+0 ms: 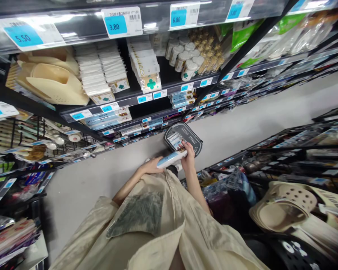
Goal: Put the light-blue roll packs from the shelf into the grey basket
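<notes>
Both my hands hold a long blue-and-white packaged roll (171, 158) low in front of me. My left hand (151, 165) grips its near end, fingers wrapped under it. My right hand (188, 154) is closed on the far end, fingers curled over the top. Just beyond the roll a black plastic shopping basket (195, 140) sits on the grey floor, with similar white packs lying inside it. My beige garment fills the lower middle of the view.
Black shelves (129, 99) with blue price tags rise on the left, stocked with beige scoops (53, 82), stacked white packs (107, 73) and small jars (186, 56). More racks with beige clogs (287, 210) stand on the right. A grey aisle floor (256, 116) runs between.
</notes>
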Demonstrator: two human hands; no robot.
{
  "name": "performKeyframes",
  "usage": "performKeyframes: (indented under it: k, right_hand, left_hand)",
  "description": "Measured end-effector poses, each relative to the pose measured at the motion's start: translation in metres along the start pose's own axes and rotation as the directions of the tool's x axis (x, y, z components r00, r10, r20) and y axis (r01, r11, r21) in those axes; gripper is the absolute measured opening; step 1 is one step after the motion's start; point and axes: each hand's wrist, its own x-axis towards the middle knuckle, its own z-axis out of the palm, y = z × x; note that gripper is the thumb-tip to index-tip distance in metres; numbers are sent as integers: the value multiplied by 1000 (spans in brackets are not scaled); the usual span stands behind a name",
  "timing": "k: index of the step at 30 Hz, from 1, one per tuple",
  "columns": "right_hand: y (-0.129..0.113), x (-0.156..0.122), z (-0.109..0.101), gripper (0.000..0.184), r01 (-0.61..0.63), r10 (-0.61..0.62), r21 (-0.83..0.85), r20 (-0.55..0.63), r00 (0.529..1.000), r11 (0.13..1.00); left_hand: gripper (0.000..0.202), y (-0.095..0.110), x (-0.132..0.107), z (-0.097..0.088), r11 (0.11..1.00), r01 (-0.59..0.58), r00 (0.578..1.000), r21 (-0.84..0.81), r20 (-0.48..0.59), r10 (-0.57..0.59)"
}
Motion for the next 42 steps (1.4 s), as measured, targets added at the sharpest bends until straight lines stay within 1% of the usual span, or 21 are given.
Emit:
performKeyframes:
  k: [1,4,6,7,9,11,13,14,15,17,18,20,21,23,25,27,30,34,39,42]
  right_hand:
    - [2,2,0,40,1,-1,-4,-30,1000,1000]
    - [9,8,-4,40,-2,6,28,-167,986,1000]
    - [12,10,-7,37,-15,29,59,-234,972,998]
    - [13,10,-9,36,-18,35,69,-251,967,997]
    - [12,10,-12,36,-10,30,80,-255,967,997]
    - [7,10,-14,39,10,11,94,-219,976,996]
    - [0,10,-17,42,30,-12,113,-158,987,993]
    - [-3,11,-20,43,40,-24,126,-132,991,991]
    - [-7,11,-22,43,51,-34,141,-116,993,989]
    - [-13,12,-30,42,67,-46,177,-119,992,982]
    - [-15,12,-34,41,73,-48,192,-133,990,979]
    - [-19,11,-44,39,90,-53,209,-175,983,974]
    - [-21,11,-50,39,101,-59,210,-199,978,972]
    - [-25,10,-62,36,120,-69,210,-235,970,970]
    - [-29,11,-73,33,119,-66,215,-239,969,969]
    - [-33,13,-81,29,104,-53,217,-229,972,971]
    - [-37,18,-90,29,102,-51,182,-268,962,978]
    - [-42,27,-99,35,131,-92,94,-343,935,987]
    - [-48,37,-114,44,140,-77,120,-424,903,983]
    - [-48,40,-124,49,119,-55,131,-411,910,984]
  left_hand:
    - [49,0,0,-1,1000,18,1000,14,-17,-17]
    - [56,-3,-1,-3,997,47,997,67,-64,-43]
    - [58,-5,0,-3,997,38,997,70,-75,-33]
    - [59,-6,0,-2,999,17,997,44,-75,-14]
    - [65,-10,1,1,998,-47,995,-39,-89,43]
    - [71,-14,2,6,983,-101,989,-151,-122,83]
    - [68,-18,5,9,946,-100,987,-309,-151,55]
    - [65,-19,8,10,906,-78,988,-415,-152,16]
    - [62,-20,11,12,847,-51,989,-529,-144,-31]
    - [62,-20,20,15,688,-7,986,-726,-120,-117]
    - [63,-19,25,17,611,5,982,-791,-110,-151]
    - [64,-16,36,23,504,17,975,-864,-99,-201]
    - [65,-13,41,27,472,21,972,-881,-93,-218]
    - [66,-9,52,35,437,30,969,-899,-81,-232]
    - [68,-6,61,44,432,32,969,-901,-78,-234]
    - [69,-4,70,50,447,20,970,-895,-92,-227]
    - [69,1,82,56,499,-19,971,-866,-136,-199]
    - [66,7,98,59,570,-43,972,-820,-166,-165]
    - [65,13,113,65,599,-7,981,-801,-121,-151]
    - [66,13,124,67,603,20,985,-798,-86,-147]
